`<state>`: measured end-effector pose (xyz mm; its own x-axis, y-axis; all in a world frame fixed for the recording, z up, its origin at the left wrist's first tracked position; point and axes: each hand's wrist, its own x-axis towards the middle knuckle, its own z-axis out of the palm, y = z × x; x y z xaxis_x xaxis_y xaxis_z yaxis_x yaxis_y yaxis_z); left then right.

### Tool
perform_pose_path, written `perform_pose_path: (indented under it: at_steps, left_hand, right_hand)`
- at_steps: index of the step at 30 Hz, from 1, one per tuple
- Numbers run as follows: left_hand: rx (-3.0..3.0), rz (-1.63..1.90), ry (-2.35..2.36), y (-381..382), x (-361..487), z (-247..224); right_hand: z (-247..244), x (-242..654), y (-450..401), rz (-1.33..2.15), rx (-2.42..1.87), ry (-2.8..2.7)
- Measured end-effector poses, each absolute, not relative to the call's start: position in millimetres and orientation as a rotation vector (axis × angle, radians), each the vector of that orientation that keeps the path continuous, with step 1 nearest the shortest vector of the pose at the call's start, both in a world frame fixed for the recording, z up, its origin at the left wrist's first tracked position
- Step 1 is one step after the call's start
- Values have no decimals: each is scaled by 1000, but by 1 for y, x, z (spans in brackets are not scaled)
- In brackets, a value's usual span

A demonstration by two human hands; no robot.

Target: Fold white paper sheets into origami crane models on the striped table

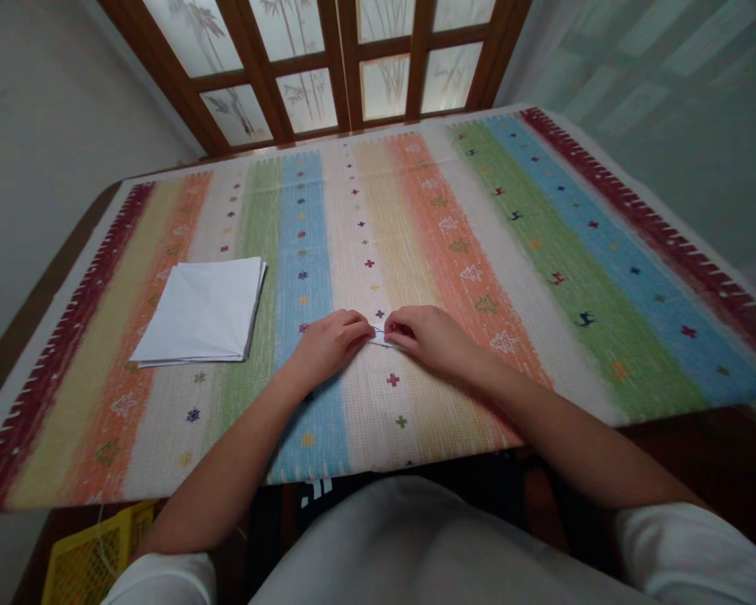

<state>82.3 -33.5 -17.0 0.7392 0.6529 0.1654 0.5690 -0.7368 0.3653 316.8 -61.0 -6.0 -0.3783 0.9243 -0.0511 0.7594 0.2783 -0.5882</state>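
Observation:
Both hands meet near the front middle of the table, over a small folded piece of white paper [379, 338]. My left hand [333, 343] pinches its left end with the fingers closed. On the other end, my right hand [429, 336] has its thumb and fingertips pressed together. Most of the paper is hidden under the fingers, so its full shape cannot be made out. A stack of white paper sheets [200, 309] lies flat to the left of my left hand, its edges slightly uneven.
A striped tablecloth [409, 252] with small printed figures covers the table. Past the far edge stand wooden doors with frosted panes [306, 99]. A yellow plastic basket [91, 559] is below the table's front left. Walls rise at both sides.

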Motion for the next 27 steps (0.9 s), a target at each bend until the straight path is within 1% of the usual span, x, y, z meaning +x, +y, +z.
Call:
perform_pose_path:
  at_steps: [8,15,21,27]
  left_hand:
    - [2686,414,964,-35,84,-17]
    - [2703,378,916,-35,86,-20]
    - [2680,322,962,-39,89,-22]
    - [2688,318,1051,-44,94,-20]
  right_hand:
    - [-5,321,-59,912,-1516,-2187]
    - [-4,320,-62,837,-1523,-2168]
    - [-7,320,-60,759,-1514,-2283]
    - [-9,320,-56,811,-1582,-2173]
